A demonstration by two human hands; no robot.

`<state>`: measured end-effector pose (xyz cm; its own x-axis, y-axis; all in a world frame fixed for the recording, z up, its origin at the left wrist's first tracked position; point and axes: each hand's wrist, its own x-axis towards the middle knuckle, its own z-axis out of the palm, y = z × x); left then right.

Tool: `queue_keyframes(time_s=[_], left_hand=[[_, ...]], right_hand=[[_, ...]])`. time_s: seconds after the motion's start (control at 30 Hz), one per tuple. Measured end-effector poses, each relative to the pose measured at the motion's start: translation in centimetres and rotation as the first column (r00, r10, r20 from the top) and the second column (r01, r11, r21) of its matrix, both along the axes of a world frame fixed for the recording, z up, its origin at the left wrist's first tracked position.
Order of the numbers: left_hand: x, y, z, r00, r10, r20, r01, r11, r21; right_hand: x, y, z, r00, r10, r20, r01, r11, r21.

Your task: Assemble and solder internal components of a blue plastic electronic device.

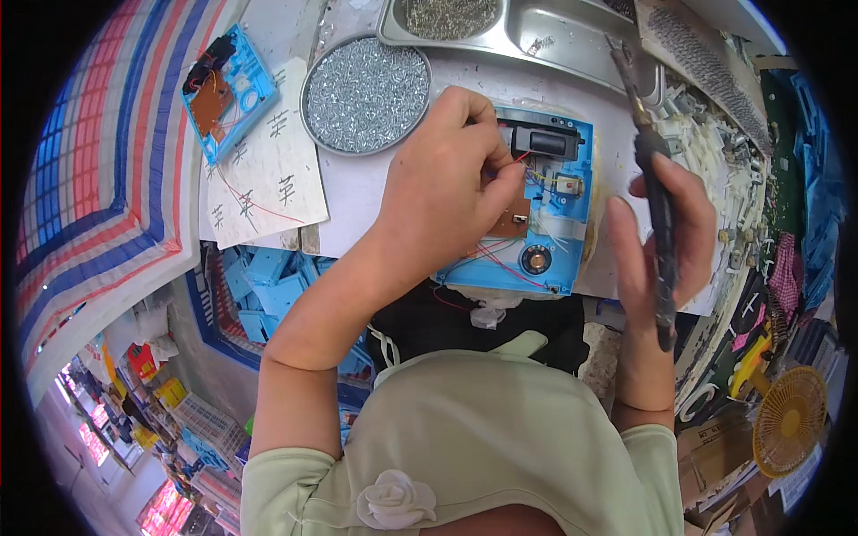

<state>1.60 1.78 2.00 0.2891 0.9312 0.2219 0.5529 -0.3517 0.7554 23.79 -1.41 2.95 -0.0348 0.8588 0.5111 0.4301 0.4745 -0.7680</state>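
In front of me lies a light-blue plastic housing [572, 241] with its inside facing up. It holds a brown circuit board [511, 223], a black battery compartment [547, 141], a small round black part [535, 259] and several thin wires. My left hand [460, 174] reaches over the housing's left side, thumb and fingers pinched together. A red wire [522, 157] shows at its fingertips. To the right of the housing, my right hand [672, 237] grips a soldering iron [657, 188] by its dark handle, the tip pointing up and away from me.
A round metal dish [367, 94] of small silvery parts stands at the far left, near a metal tray [572, 49]. Another blue housing [231, 96] rests beside a paper sheet [268, 196]. White plastic pieces [706, 161] pile up on the right. Below left, a crate holds blue parts [277, 286].
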Motion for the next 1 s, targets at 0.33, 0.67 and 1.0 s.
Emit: queue_keyframes(time_s=[0.33,0.67,1.0], left_hand=[[0.0,0.2,-0.2,0.999,-0.021,-0.028,0.021,1.000,0.020],[0.0,0.4,-0.1,0.999,-0.011,-0.036,0.011,1.000,-0.021],[0.0,0.4,-0.2,0.999,-0.007,-0.043,0.008,1.000,0.006]], right_hand=[[2.6,-2.2,-0.1,0.991,0.136,-0.004,-0.136,0.990,-0.022],[2.2,-1.9,0.3,0.957,0.260,0.126,-0.262,0.965,-0.003],[1.9,-1.4,0.0,0.936,0.302,0.180,-0.306,0.952,-0.006]])
